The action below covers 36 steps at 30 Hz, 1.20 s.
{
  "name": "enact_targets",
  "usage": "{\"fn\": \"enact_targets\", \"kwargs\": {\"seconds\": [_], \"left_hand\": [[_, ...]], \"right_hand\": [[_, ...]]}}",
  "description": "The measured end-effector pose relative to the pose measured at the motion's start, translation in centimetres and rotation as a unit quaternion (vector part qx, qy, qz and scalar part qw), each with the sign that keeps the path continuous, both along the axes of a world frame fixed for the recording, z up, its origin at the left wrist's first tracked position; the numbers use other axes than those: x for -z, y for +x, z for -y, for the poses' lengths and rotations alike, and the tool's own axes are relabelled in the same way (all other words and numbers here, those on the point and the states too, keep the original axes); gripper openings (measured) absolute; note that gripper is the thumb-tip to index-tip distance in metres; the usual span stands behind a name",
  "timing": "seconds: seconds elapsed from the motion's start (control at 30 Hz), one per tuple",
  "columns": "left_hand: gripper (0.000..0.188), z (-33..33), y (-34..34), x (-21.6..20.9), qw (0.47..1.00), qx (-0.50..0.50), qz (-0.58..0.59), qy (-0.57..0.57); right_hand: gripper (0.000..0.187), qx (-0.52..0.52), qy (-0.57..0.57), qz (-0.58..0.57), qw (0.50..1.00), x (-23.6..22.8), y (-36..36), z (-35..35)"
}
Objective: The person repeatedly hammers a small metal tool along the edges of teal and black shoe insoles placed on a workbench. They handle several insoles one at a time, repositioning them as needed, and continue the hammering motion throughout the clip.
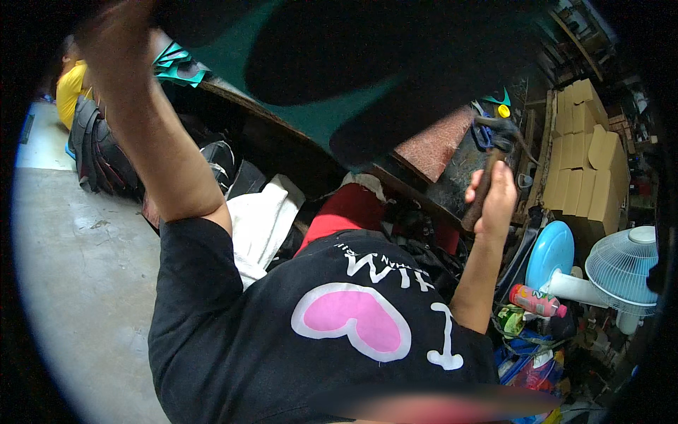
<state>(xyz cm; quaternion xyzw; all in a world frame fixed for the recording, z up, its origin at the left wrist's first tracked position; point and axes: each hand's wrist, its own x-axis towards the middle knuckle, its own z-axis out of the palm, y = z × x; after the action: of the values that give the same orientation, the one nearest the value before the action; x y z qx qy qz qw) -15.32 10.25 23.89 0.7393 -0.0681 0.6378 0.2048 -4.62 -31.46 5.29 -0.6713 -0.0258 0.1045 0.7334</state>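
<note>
My left arm (152, 134) is raised at the upper left and runs up to the top edge. Large dark, blurred shapes (402, 116) fill the top middle close up; they may be fingers of my left hand, but I cannot tell. Behind them stretches a dark green sheet (300, 120). My right hand (498, 198), at the right, is wrapped round the brown handle of a hammer (484, 187). The hammer stands with its dark head up, over the bench's right part. A reddish-brown board (438, 145) lies on the bench beside it.
Green cut-out scraps (180, 71) lie at the bench's far left. Blue-handled scissors (482, 134) and a yellow round thing (503, 111) lie behind the hammer. Cardboard boxes (583, 152), a fan (625, 268) and a pink bottle (537, 300) stand at right. A person in yellow (69, 92) sits far left.
</note>
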Motion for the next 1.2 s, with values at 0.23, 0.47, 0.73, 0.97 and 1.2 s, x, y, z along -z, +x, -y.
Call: {"fn": "enact_targets", "kwargs": {"seconds": [0.23,0.47,0.73,0.97,1.2], "left_hand": [[0.04,-0.8,14.8,16.1,0.803,0.06,-0.529,0.268],[0.055,0.2,14.8,22.0,0.89,-0.099,-0.438,0.082],[0.047,2.8,12.1,22.5,0.892,-0.025,-0.446,-0.069],[0.053,2.6,7.5,21.5,0.87,-0.084,-0.484,-0.034],[0.049,1.4,12.7,20.5,0.855,-0.066,-0.513,-0.031]], "right_hand": [[0.024,0.095,-0.001,-0.009,0.995,-1.6,0.7,3.1],[0.032,-0.023,-0.07,-0.013,0.997,0.2,1.9,1.4],[0.032,-0.077,-0.177,0.106,0.976,1.2,1.1,-2.4],[0.029,-0.077,-0.208,0.093,0.971,2.3,-1.1,-0.5],[0.037,-0.215,-0.244,0.05,0.944,-1.4,0.5,-1.5]]}}
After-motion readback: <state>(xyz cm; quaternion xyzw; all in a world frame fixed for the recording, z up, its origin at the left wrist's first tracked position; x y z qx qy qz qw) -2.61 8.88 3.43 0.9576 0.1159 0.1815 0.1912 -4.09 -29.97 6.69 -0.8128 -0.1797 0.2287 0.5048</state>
